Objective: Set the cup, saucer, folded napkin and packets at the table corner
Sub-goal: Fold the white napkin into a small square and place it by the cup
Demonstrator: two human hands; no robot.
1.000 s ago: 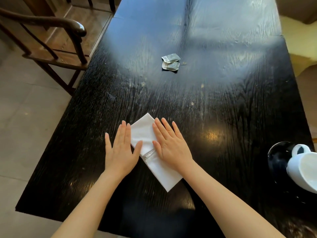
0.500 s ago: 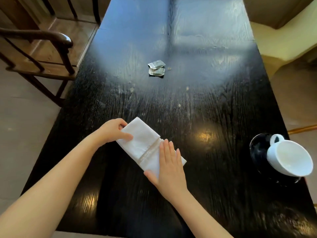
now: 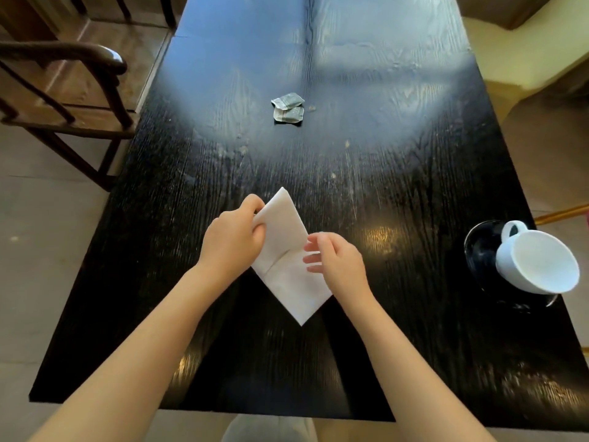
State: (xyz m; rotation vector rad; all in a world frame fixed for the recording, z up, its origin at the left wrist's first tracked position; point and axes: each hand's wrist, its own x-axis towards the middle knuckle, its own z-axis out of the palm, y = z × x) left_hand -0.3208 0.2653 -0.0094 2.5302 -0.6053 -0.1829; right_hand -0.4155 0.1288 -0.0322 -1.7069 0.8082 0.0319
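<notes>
A white folded napkin (image 3: 288, 269) lies as a diamond on the black table (image 3: 398, 193), near its front middle. My left hand (image 3: 234, 239) pinches the napkin's upper left edge. My right hand (image 3: 334, 260) hovers at the napkin's right edge with fingers apart and curled; whether it touches the cloth I cannot tell. Two grey packets (image 3: 288, 108) lie together farther back at the table's middle. At the right edge a white cup (image 3: 538, 261) sits tilted on a dark saucer (image 3: 479, 250).
A dark wooden armchair (image 3: 63, 87) stands off the table's left side. A pale cushioned seat (image 3: 522, 59) is beyond the right edge. The table's near edge (image 3: 210, 405) runs just in front of me.
The napkin has turned from a slanted rectangle into a diamond. My left hand shifted its grip to the upper left edge. My right hand lifted off the cloth from lying flat on it.
</notes>
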